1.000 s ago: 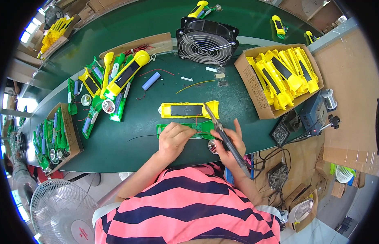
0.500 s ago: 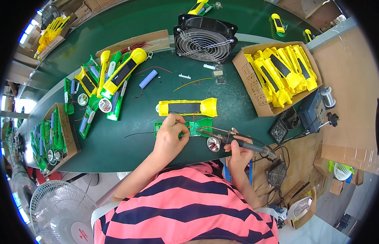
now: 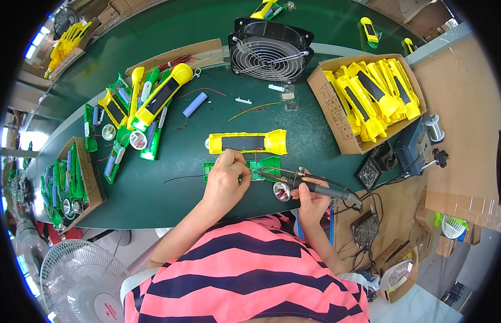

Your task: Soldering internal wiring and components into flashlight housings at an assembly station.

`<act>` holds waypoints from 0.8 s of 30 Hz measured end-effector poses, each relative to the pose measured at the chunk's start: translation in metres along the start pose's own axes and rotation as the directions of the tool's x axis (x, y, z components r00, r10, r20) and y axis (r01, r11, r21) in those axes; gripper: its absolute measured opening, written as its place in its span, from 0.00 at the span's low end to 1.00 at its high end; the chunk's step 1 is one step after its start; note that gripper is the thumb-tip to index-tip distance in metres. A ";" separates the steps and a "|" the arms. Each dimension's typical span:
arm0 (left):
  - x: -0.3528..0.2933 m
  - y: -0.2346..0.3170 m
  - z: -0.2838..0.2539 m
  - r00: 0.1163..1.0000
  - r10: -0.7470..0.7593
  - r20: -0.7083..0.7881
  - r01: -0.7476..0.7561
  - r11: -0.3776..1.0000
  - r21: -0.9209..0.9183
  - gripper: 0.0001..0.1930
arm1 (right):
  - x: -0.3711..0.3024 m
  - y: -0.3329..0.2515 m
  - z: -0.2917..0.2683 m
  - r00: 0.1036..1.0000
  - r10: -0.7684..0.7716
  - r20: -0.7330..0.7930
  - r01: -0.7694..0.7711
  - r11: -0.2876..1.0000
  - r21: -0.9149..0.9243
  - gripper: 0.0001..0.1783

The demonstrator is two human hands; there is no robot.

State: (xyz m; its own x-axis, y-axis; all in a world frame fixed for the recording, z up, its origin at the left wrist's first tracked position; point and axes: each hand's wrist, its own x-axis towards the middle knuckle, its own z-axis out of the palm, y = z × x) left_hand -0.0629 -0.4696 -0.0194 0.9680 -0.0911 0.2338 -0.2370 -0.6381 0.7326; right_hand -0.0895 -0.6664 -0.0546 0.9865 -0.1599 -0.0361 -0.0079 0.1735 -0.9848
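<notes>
In front of me lies a green flashlight half-shell (image 3: 271, 161) with a small green circuit board (image 3: 256, 170) in it. My left hand (image 3: 227, 175) rests over the shell's left part, fingers pinched at the board's edge. A thin dark wire (image 3: 183, 177) sticks out to the left of it; what the fingertips hold is hidden. My right hand (image 3: 313, 202) grips a soldering iron (image 3: 320, 189), its tip at the board. Just below the iron's tip sits a round silver reflector (image 3: 281, 191). Beyond the green shell lies a yellow half-shell (image 3: 248, 142) with a dark panel.
A box of yellow shells (image 3: 363, 102) stands right, by a blue soldering station (image 3: 413, 145) and solder spool (image 3: 433, 128). At the back is a black fan (image 3: 271, 51). Flashlight parts (image 3: 153, 107), a blue battery (image 3: 195, 104) and a box of green shells (image 3: 92, 167) lie left.
My right hand and the soldering iron have shifted slightly left, the tip staying at the board. My left hand has barely moved.
</notes>
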 end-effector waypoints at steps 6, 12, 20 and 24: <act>0.000 -0.001 -0.001 1.000 0.000 0.011 0.000 1.000 -0.005 0.05 | 0.001 -0.007 0.004 1.000 -0.014 -0.011 0.014 1.000 -0.005 0.11; 0.000 -0.002 -0.001 1.000 -0.016 0.026 0.015 1.000 0.023 0.05 | 0.003 -0.012 0.003 1.000 -0.004 -0.010 0.005 0.997 0.076 0.10; 0.002 -0.001 0.000 1.000 -0.017 0.026 0.016 0.999 0.038 0.05 | 0.004 -0.015 -0.001 0.993 -0.044 -0.106 0.045 0.999 0.008 0.11; 0.004 0.001 0.000 1.000 0.001 0.020 -0.001 1.000 0.009 0.05 | 0.001 -0.011 -0.006 0.998 -0.041 -0.047 0.043 0.998 0.039 0.11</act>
State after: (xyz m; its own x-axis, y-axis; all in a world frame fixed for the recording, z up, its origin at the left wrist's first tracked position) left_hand -0.0592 -0.4704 -0.0180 0.9693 -0.1072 0.2215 -0.2373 -0.6452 0.7263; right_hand -0.0897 -0.6745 -0.0449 0.9773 -0.2120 -0.0039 0.0404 0.2042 -0.9781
